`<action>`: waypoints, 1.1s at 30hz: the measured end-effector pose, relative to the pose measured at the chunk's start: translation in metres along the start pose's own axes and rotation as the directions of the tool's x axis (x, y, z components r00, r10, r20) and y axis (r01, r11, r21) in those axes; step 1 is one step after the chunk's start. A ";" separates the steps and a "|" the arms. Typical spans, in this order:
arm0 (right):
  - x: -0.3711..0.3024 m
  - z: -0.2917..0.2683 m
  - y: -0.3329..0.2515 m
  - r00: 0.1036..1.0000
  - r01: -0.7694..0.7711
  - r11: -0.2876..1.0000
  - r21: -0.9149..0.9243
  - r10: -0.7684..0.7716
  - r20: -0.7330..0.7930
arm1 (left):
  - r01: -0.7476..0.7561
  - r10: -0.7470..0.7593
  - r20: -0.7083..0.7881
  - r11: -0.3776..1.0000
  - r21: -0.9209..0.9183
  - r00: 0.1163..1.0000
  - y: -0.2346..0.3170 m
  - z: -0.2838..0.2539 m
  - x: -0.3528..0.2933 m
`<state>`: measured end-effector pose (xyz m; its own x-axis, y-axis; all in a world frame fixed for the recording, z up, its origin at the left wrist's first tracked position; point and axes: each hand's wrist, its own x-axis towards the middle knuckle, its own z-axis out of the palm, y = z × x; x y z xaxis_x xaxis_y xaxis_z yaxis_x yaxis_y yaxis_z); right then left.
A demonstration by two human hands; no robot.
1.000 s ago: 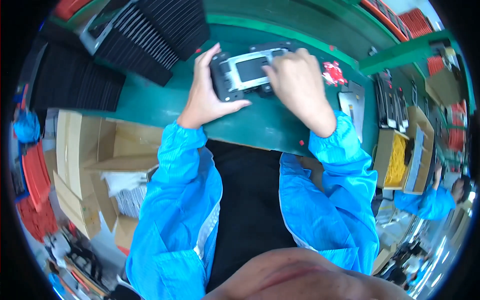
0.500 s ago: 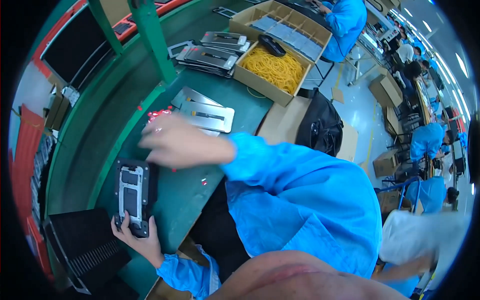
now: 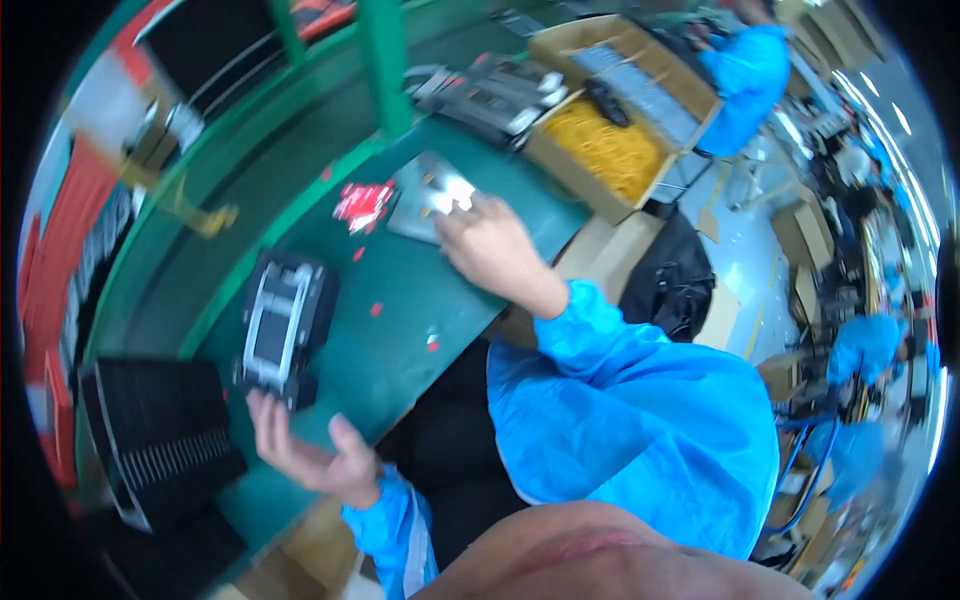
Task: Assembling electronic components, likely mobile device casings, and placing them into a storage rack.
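A black block-shaped fixture (image 3: 318, 318) with a silver metal frame (image 3: 273, 320) on its top lies on the green bench. My left hand (image 3: 315, 455) is at its near end, palm turned up and thumb spread apart; the fingertips are close to the fixture, and touching cannot be told. Further right, my right hand (image 3: 495, 250) has its bent fingers over the near corner of flat silver metal plates (image 3: 418, 195). The fingers appear closed on a plate's edge, though motion blurs them. A heap of small red pieces (image 3: 363, 203) lies left of the plates.
Loose red scraps (image 3: 376, 310) dot the bench. Stacked grey plates (image 3: 490, 95) sit at the back beside an open box of yellow rubber bands (image 3: 605, 150). A black slotted rack (image 3: 165, 430) stands at the left. A green post (image 3: 382, 70) rises behind, and a person in blue (image 3: 748, 85) sits beyond.
My right hand has moved from above the red pieces and fixture to the silver plates. The left hand has loosened from the fixture's near end. The whole view has shifted.
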<state>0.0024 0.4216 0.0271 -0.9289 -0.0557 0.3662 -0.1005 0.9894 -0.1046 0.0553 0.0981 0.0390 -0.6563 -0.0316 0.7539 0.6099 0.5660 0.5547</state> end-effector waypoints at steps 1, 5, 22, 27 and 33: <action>0.007 0.005 -0.016 0.997 0.008 0.999 -0.035 -0.005 0.075 | -0.017 0.015 -0.029 0.998 -0.063 0.999 0.006 0.004 -0.004; 0.009 0.003 -0.014 0.988 0.029 0.998 0.054 -0.021 -0.152 | 0.145 -0.090 0.171 0.927 -0.345 0.981 0.018 0.028 -0.019; -0.015 -0.014 -0.143 0.931 0.359 0.143 0.923 -0.133 -0.341 | 0.446 -0.172 0.451 0.645 -0.620 0.876 0.052 0.021 -0.032; -0.021 -0.029 -0.119 0.902 -0.096 -0.212 0.973 -0.431 -0.005 | 0.628 -0.185 0.600 0.252 -0.736 0.778 0.042 0.020 -0.030; -0.008 -0.050 -0.117 0.782 0.137 0.139 0.981 -0.623 -0.021 | 0.638 -0.211 0.607 0.368 -0.677 0.766 0.023 0.010 -0.024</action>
<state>0.0398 0.3130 0.0828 -0.6566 -0.6568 0.3709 -0.4905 -0.0018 -0.8714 0.0810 0.1202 0.0304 -0.9014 0.3561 0.2465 0.1067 -0.3690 0.9233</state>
